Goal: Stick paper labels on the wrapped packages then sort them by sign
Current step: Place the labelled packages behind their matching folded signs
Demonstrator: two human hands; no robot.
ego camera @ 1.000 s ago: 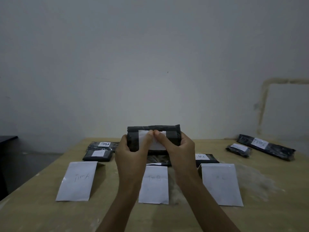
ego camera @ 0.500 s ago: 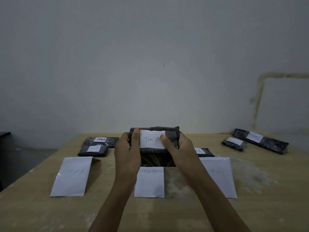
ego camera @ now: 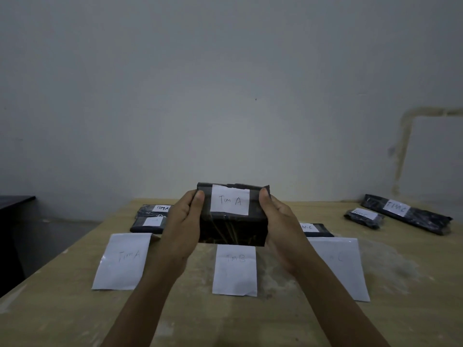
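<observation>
Both hands raise one wrapped package [ego camera: 233, 229] above the bench [ego camera: 250, 321]. The left hand [ego camera: 184, 226] grips its left end and the right hand [ego camera: 278, 221] its right end, each with the thumb on the near face and the fingers curled behind. The package is clear of the bench surface.

A paper label [ego camera: 230, 200] reading "Tim A" lies flat on the package between the two thumbs. Labelling of this package appears complete, and sorting it is judged to be the step in hand.

Three paper signs lie on the bench. The Tim A sign [ego camera: 122, 261] is to the left of the left hand, the Tim B sign [ego camera: 235, 270] is below and between the hands, and the third sign [ego camera: 338, 266], faintly marked "C", is to the right of the right hand.

Already sorted, as far as can be seen:
- Two labelled packages [ego camera: 150, 222] lie beyond the Tim A sign, to the left of the left hand.
- One C-labelled package [ego camera: 315, 227] is just beyond the right hand.
- Two more C-labelled packages [ego camera: 411, 216] are well to its right.

No package is visible at the Tim B sign. The held package likely belongs with the pair on the left.

No box, tray or other container is in view, and the signs alone mark the groups.
</observation>
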